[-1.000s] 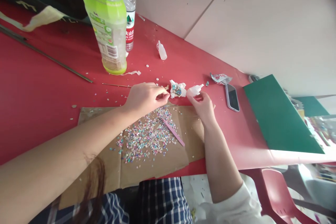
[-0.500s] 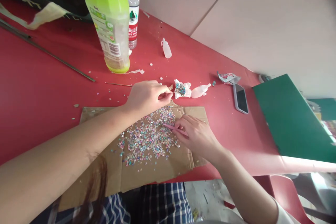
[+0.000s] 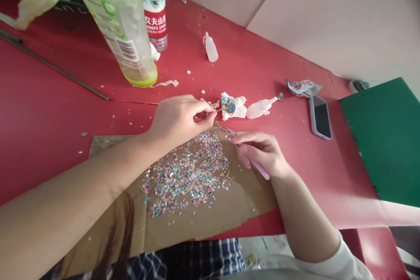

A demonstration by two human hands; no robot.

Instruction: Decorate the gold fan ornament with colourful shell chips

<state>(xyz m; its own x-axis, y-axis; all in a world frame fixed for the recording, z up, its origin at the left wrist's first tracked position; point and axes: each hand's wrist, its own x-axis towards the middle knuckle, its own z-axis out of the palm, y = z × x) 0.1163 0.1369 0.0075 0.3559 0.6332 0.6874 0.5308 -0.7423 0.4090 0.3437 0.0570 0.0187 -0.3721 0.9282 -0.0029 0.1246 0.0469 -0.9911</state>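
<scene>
My left hand [image 3: 179, 118] is closed in a pinch on the thin stem of a small fan-shaped ornament [image 3: 227, 106] covered in glittery chips, held just above a crumpled white tissue [image 3: 236, 111]. My right hand [image 3: 260, 151] grips a pink stick tool [image 3: 259, 169] like a pen, its tip near the edge of the chip pile. A heap of several tiny iridescent chips [image 3: 190, 170] lies on a brown cardboard sheet [image 3: 210, 214] on the red table [image 3: 49, 109]. A small squeeze glue bottle [image 3: 260, 107] lies on its side beside the tissue.
A green drink bottle [image 3: 121, 26] and a water bottle [image 3: 154, 6] stand at the back. Another small glue bottle [image 3: 211, 47], a phone [image 3: 320, 116], a crumpled wrapper [image 3: 302, 87], a green board [image 3: 387, 140] and thin metal rods [image 3: 55, 68] lie around.
My right hand let go of the glue bottle, came down to the chip pile, picked up the pink stick and now holds it raised near the ornament. The left hand kept its pinch.
</scene>
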